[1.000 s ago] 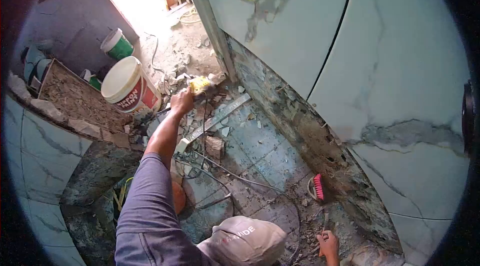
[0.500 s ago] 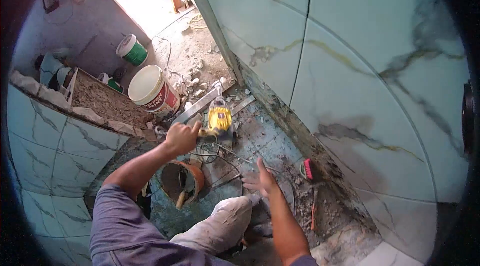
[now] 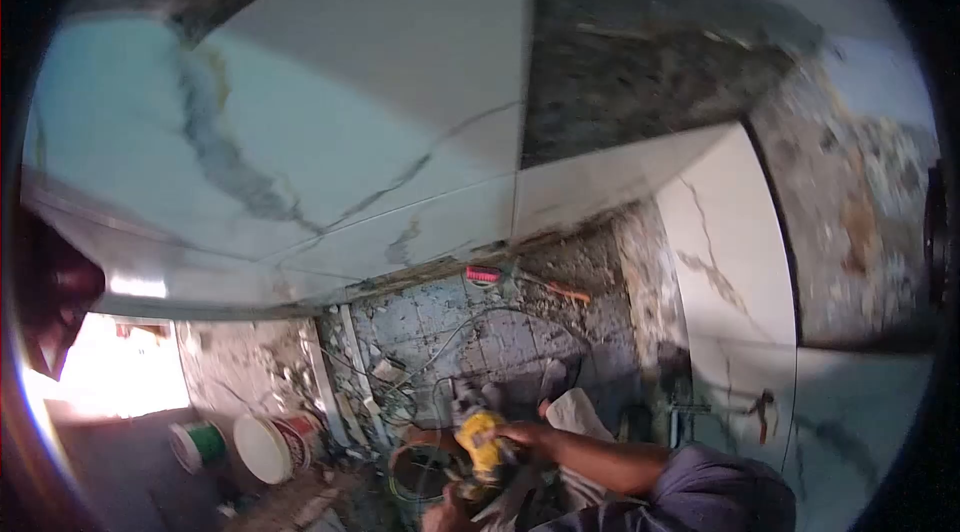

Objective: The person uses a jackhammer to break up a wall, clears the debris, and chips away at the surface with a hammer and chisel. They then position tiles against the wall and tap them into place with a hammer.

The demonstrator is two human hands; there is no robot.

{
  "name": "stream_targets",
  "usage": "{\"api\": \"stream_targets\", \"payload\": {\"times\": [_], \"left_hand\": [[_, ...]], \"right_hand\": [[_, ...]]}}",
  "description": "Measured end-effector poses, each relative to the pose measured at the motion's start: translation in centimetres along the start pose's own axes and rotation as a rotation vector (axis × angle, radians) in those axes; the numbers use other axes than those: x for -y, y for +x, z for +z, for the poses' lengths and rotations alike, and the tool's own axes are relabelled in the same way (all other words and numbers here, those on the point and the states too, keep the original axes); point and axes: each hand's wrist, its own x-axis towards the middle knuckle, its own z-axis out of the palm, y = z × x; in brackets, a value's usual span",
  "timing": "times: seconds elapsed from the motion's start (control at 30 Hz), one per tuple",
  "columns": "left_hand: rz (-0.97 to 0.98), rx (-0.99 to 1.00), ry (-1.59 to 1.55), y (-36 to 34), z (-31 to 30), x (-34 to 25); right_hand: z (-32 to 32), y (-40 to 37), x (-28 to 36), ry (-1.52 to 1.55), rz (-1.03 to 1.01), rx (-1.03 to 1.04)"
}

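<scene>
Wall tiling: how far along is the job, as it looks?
Done: large marble tiles are already fixed. In hand: the left hand grips a yellow power tool low over the floor. Left: a bare wall patch at upper right has no tile, and rubble lies about.

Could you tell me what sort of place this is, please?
Most likely a small room, perhaps a bathroom, being tiled. Large white marble-look wall tiles sit beside a bare grey untiled wall patch, and the rubble-strewn floor holds a white plastic paint bucket and a yellow power tool.
</scene>
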Motion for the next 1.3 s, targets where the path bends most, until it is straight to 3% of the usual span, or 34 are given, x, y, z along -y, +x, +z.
{"api": "stream_targets", "payload": {"times": [0.03,0.07,0.1,0.13,0.17,0.23,0.3,0.37,0.43,0.5,0.57,0.7,0.77,0.83,0.87,0.97,1.03,1.1,1.2,1.3], "left_hand": [[0.068,0.126,-0.132,-0.5,-0.4,-0.2],[0.271,0.179,-0.263,0.3,0.5,2.1],[0.273,0.206,-0.223,1.5,0.8,4.2],[0.289,0.348,-0.572,3.1,-0.4,3.5],[0.280,0.492,-0.919,4.3,-1.1,3.2],[0.289,0.575,-1.090,8.7,0.0,3.8],[0.260,0.749,-1.059,15.1,2.7,3.9],[0.129,0.937,-1.112,11.6,-2.4,-6.4],[0.448,1.152,-1.267,11.0,-1.7,-12.3],[0.521,1.209,-1.344,11.9,-0.2,-14.8],[0.587,1.265,-1.549,8.3,-0.9,-19.8],[0.629,1.233,-1.385,5.5,-2.6,-23.1],[0.499,0.953,-1.241,5.0,-2.8,-23.6],[0.475,0.983,-1.243,5.6,-2.7,-23.4],[0.542,0.985,-1.313,5.5,-2.9,-23.7],[0.613,0.901,-1.377,4.9,-4.3,-25.3],[0.684,0.837,-1.233,6.1,-4.8,-26.1],[0.625,0.769,-1.275,6.4,-4.6,-26.8],[0.574,0.847,-1.343,6.0,-4.6,-28.1],[0.675,0.876,-1.356,5.0,-4.2,-29.4]], "right_hand": [[-1.6,-0.1,-3.0,0.214,-0.154,0.244],[-0.5,-5.7,-1.5,0.307,0.018,0.202],[-2.5,-6.8,-4.9,-0.358,-0.705,0.224],[-3.6,-6.6,-7.5,0.038,-0.500,0.235],[-3.1,-9.4,-8.4,0.121,-0.489,0.181],[-0.6,-16.4,-7.7,0.214,-0.497,0.137],[1.5,-21.2,-8.2,0.481,-0.546,0.144],[2.7,-23.6,-10.7,0.469,-0.636,0.087],[3.5,-25.0,-13.0,0.452,-0.712,0.036],[4.1,-26.2,-14.7,0.355,-0.878,0.035],[5.9,-28.3,-14.6,0.422,-0.849,0.046],[6.2,-28.1,-15.9,0.406,-1.043,0.026],[7.0,-29.4,-15.9,0.397,-1.090,0.017],[7.3,-29.8,-16.3,0.480,-1.301,-0.126],[7.5,-29.7,-16.6,0.488,-1.308,-0.119],[9.2,-28.6,-17.9,0.710,-1.359,0.046],[10.7,-27.5,-18.7,0.859,-1.358,0.177],[12.1,-26.6,-19.4,1.003,-1.354,0.303],[13.2,-26.4,-19.4,1.211,-1.343,0.478],[11.5,-29.5,-18.4,1.094,-1.352,0.573]]}}
